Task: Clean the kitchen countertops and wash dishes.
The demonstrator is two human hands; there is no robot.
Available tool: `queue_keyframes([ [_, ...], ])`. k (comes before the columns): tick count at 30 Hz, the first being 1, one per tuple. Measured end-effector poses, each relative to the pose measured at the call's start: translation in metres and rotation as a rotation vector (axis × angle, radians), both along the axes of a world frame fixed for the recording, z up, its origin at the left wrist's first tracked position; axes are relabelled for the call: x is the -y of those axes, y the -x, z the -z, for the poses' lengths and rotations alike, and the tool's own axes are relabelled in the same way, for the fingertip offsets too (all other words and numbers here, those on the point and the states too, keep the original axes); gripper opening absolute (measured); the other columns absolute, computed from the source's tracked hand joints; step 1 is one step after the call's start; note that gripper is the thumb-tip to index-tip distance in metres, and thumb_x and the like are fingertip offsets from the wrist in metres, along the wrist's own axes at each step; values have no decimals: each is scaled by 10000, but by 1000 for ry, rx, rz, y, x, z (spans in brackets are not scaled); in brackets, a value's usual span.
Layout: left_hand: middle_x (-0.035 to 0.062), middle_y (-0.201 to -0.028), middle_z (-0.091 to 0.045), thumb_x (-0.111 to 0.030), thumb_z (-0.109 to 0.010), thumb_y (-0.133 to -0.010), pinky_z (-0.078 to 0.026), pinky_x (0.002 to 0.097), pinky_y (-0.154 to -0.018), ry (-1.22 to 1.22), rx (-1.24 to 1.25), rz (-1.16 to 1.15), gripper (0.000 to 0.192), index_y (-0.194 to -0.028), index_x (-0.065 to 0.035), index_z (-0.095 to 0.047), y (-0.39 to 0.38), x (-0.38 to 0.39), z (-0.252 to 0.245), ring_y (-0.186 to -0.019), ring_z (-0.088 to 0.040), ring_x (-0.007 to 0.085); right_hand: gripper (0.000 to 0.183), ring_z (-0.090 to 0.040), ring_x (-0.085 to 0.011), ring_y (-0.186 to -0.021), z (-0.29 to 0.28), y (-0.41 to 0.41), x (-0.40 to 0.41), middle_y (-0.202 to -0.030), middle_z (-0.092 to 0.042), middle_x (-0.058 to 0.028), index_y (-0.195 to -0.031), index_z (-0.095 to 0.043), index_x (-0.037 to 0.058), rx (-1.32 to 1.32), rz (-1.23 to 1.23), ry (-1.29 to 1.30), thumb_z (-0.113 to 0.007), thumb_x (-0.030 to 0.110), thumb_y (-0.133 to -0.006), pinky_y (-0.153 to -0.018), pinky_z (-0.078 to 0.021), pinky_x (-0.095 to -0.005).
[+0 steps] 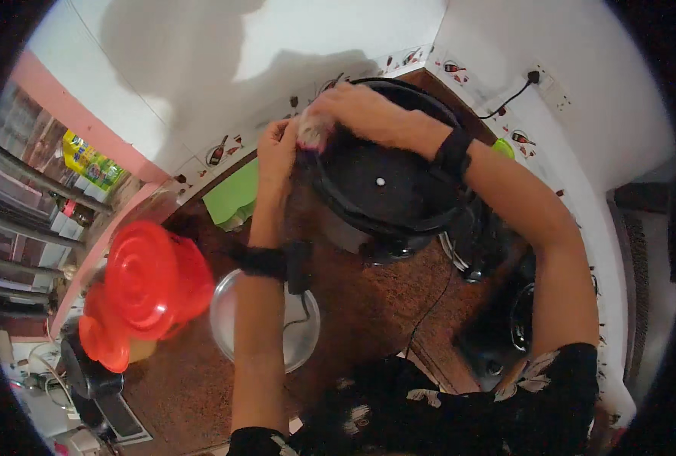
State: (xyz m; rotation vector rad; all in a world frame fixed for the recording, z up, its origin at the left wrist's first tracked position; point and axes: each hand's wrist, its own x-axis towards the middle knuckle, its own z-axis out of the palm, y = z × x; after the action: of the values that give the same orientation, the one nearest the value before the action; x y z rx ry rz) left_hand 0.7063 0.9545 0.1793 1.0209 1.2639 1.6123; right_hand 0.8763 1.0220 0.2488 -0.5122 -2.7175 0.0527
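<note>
My left hand point(278, 148) and my right hand point(358, 108) meet at the rim of a large round black pan point(355, 171), at its upper left. Between them is a small, crumpled, pale pouch or packet point(314, 134) with a pink edge; blur hides its exact kind. The fingers of both hands are closed on it. A small white round spot shows on the dark inside of the pan. A dark strap circles each of my wrists. Below my left forearm lies a round metal lid or plate point(304, 330), partly covered by the arm.
Red plastic containers point(144, 279) stand at the left by the barred window, above a dark pot point(90, 370). A green box point(232, 196) lies against the wall. A black stove point(497, 336) is at the right. A plug point(533, 76) sits in the wall socket.
</note>
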Motion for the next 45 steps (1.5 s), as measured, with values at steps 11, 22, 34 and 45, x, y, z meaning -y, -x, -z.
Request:
queue_keyframes([
  [11, 40, -853, -578, -268, -591, -833, -406, 239, -698, 79, 21, -14, 286, -932, 1, -594, 11, -5, 8, -767, -508, 109, 358, -494, -235, -785, 3, -131, -47, -983, -424, -119, -1129, -498, 100, 45, 212, -270, -475, -8, -788, -609, -459, -292],
  [22, 47, -850, -584, -299, -577, -837, -453, 251, -619, 127, 1, -47, 342, -993, 5, -570, 13, -10, 8, -710, -545, 123, 465, -446, -328, -951, 24, -160, 158, -1020, -439, -168, -1203, -452, 80, -359, 662, 187, -489, 12, -745, -810, -402, -401],
  [34, 100, -911, -561, -272, -572, -835, -436, 312, -726, -71, -601, -163, 362, -1084, -13, -535, 46, -22, 17, -814, -542, 201, 434, -457, -313, -977, 1, -112, 210, -1080, -506, -124, -1127, -533, 115, -517, 333, 157, -541, -21, -715, -863, -390, -381],
  [45, 110, -801, -627, -287, -621, -776, -422, 367, -724, -452, -1484, 225, 260, -875, -47, -634, -105, 111, -49, -744, -578, 280, 349, -433, -359, -1098, 96, -127, 121, -1150, -479, -183, -1172, -449, 15, -1355, 829, 195, -349, 227, -914, -958, -318, -357],
])
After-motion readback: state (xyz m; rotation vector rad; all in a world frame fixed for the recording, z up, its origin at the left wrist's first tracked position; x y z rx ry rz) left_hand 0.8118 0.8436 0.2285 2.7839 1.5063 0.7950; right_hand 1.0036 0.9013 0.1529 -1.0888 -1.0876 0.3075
